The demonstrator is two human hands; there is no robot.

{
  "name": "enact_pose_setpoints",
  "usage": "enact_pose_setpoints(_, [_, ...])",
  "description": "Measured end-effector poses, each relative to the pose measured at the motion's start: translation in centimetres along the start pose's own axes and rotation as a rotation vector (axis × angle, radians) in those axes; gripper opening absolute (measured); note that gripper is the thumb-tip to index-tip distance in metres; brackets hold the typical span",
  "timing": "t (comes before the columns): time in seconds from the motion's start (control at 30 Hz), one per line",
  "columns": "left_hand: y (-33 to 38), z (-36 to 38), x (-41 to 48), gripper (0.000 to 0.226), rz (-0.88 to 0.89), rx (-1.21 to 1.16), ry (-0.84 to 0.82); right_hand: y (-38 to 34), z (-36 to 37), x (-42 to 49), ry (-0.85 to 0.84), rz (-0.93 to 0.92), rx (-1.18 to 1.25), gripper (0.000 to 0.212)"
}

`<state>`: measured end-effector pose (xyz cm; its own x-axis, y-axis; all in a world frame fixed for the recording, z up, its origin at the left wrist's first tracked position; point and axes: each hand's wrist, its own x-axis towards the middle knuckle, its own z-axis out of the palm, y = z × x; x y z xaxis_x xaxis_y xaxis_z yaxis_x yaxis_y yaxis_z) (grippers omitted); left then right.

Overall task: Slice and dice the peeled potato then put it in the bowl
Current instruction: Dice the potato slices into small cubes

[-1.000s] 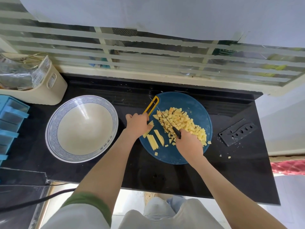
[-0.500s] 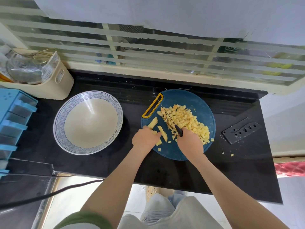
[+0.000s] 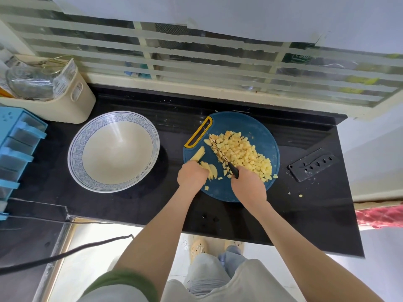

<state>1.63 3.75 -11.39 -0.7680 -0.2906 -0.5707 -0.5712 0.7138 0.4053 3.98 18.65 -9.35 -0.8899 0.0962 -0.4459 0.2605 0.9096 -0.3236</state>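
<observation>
A round blue cutting board (image 3: 257,125) with a yellow handle lies on the black counter. A heap of diced potato (image 3: 244,153) covers its right half. A few uncut potato slices (image 3: 210,168) lie at its left side, and one more slice (image 3: 198,155) rests near the handle. My left hand (image 3: 192,176) holds the slices with curled fingers. My right hand (image 3: 248,184) grips the black handle of a thin knife (image 3: 218,149), whose blade runs along the left edge of the dice heap. The empty white bowl (image 3: 113,151) with a blue patterned rim stands left of the board.
A black knife sheath (image 3: 313,164) lies right of the board, with a few potato bits (image 3: 301,195) on the counter (image 3: 305,214) near it. A cream basket (image 3: 65,101) and a blue rack (image 3: 15,149) stand at far left. A window frame runs behind.
My left hand has come back from the board's handle side to the uncut slices near the front. The knife has stayed against the dice heap.
</observation>
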Motion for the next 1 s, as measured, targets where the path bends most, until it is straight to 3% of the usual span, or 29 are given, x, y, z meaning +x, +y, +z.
enact_pose_setpoints(0.13, [-0.7, 0.1, 0.3, 0.033, -0.088, -0.266, -0.102, 0.8, 0.2, -0.5, 0.009, 0.003, 0.025, 0.020])
enact_pose_setpoints(0.23, [-1.4, 0.1, 0.4, 0.022, -0.144, -0.484, -0.176, 1.2, 0.2, -0.6, 0.002, -0.001, 0.054, 0.021])
enact_pose_setpoints(0.37, [-1.9, -0.1, 0.3, 0.004, -0.185, -0.604, -0.212, 1.5, 0.3, -0.5, -0.019, 0.016, 0.151, 0.021])
enact_pose_setpoints(0.63, [-2.1, 0.9, 0.6, 0.026, 0.046, -0.182, -0.069, 1.6, 1.2, -1.0, -0.103, 0.044, 0.357, 0.013])
enact_pose_setpoints(0.77, [-1.4, 1.3, 0.4, 0.044, 0.048, -0.101, -0.042, 1.7, 1.4, -1.1, -0.107, 0.038, 0.381, 0.013])
enact_pose_setpoints(1.0, [-1.7, 1.1, 0.2, 0.022, 0.013, -0.105, -0.065, 1.8, 1.6, -1.3, -0.115, 0.015, 0.390, 0.014])
